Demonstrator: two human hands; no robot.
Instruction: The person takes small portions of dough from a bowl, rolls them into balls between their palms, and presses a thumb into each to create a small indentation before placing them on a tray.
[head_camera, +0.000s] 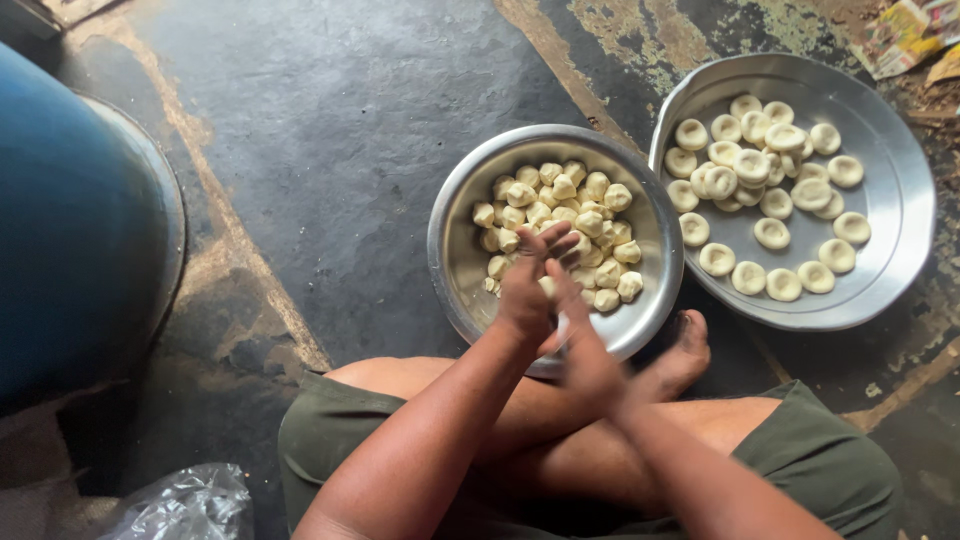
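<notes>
Down on the dark stone floor (330, 130), the person sits cross-legged in green shorts (830, 460), with both hands pressed palm to palm over the near rim of a steel bowl (450, 250). The left hand (528, 290) lies over the right hand (585, 350), fingers stretched out, and a bit of pale dough (548, 287) shows between them, clasped by both palms. Rough dough lumps (565, 225) fill the bowl. Just to its right, a wide steel tray (890, 200) holds flattened dough rounds (765, 190). A blue drum (70, 210) stands at the left, and crumpled clear plastic (185, 505) lies near it.
</notes>
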